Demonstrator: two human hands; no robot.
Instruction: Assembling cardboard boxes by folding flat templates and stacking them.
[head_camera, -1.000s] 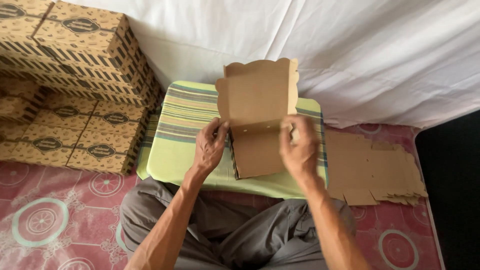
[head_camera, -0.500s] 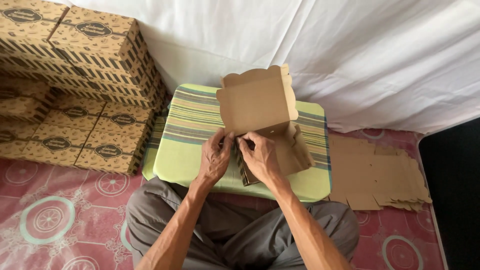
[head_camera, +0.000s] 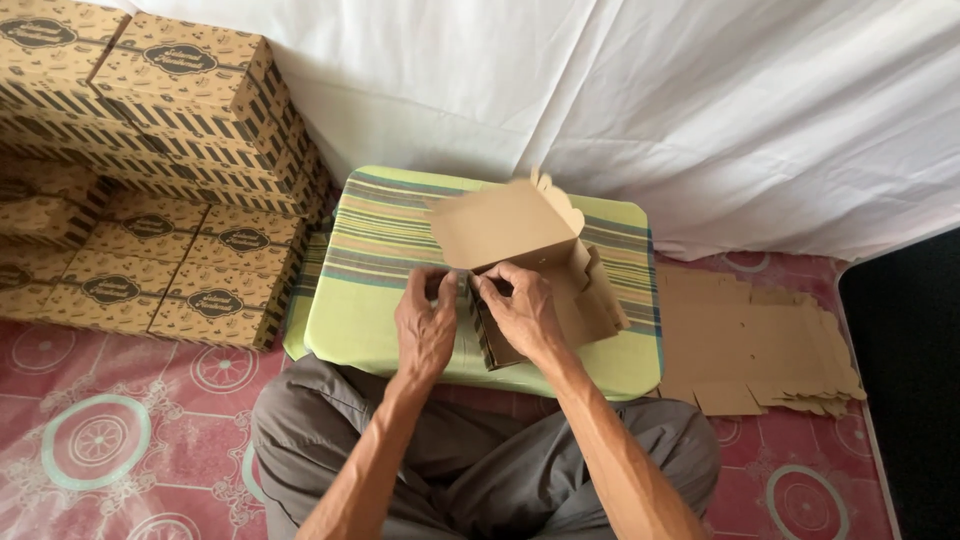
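both hands pinch the near wall of the box (head_camera: 530, 270) on the green tray (head_camera: 380, 335), left hand (head_camera: 425, 330) and right hand (head_camera: 520, 312) close together; squeeze unevenly and that tab could crease or tear. beyond, the lid flap stands loose and might flop down.

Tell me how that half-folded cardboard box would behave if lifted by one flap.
The box is thin brown card with loose flaps, so it would likely bend and sag. It looks light for its size. Both hands, left hand and right hand, pinch its front wall.
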